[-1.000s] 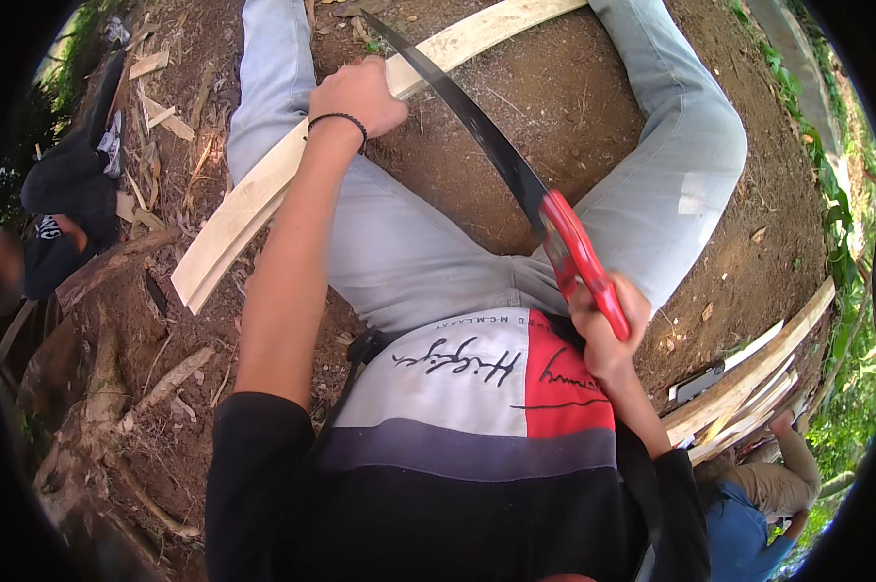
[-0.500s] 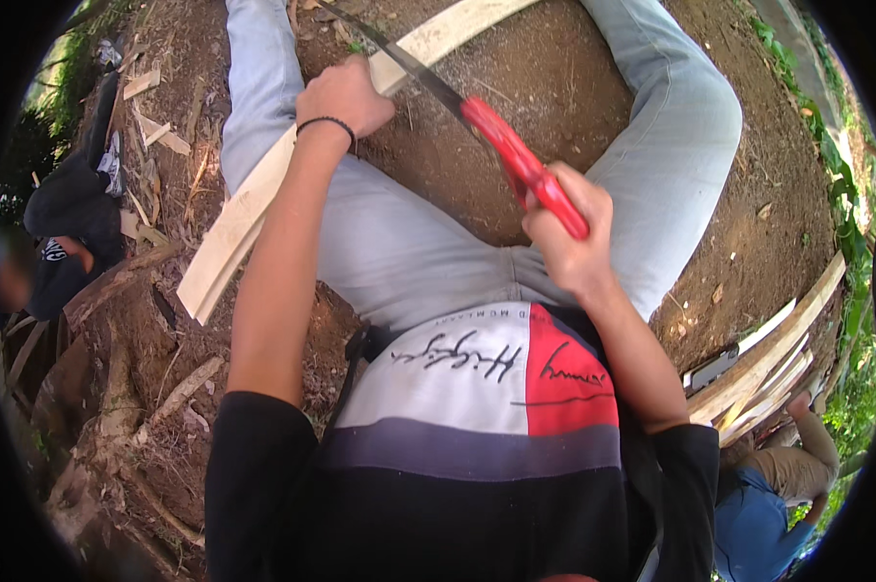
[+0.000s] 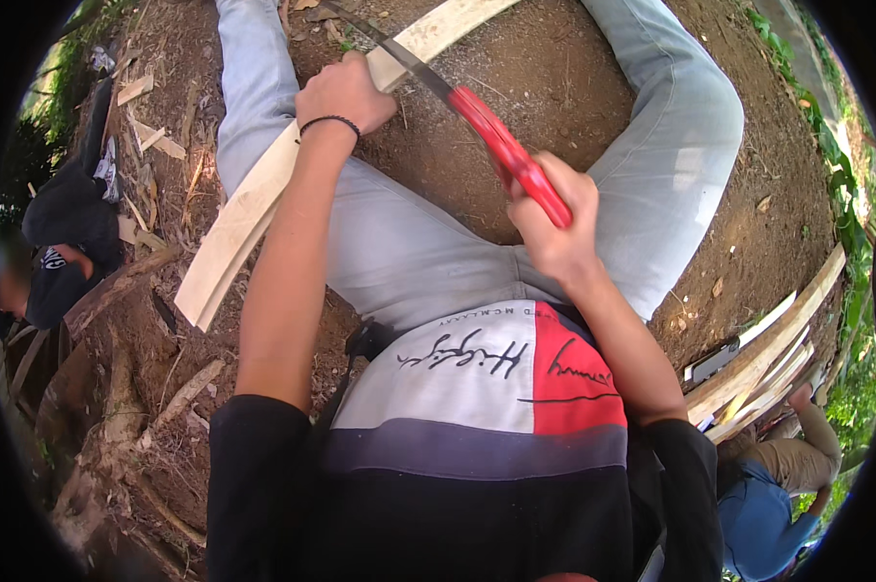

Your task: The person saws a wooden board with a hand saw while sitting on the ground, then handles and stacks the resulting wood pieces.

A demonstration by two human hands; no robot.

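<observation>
A long pale wooden plank (image 3: 239, 225) runs slantwise past my left thigh, between my spread legs. Closed around it is my left hand (image 3: 346, 95), gripping from above, with a dark bracelet at the wrist. My right hand (image 3: 559, 215) is wrapped round the red handle of a hand saw (image 3: 501, 141). The saw's dark blade lies across the plank just beyond my left hand, pointing to the far left. Its tip is near the upper edge of the view.
Brown soil (image 3: 516, 73) holds wood scraps (image 3: 157, 138) and roots (image 3: 181, 388) at left. A person in dark clothes (image 3: 69, 218) is at the left edge. At right lie stacked planks (image 3: 763, 359), near a person in a blue shirt (image 3: 763, 514).
My right hand has moved slightly left and away from me, pushing the saw farther across the plank. My left hand and the plank have hardly moved.
</observation>
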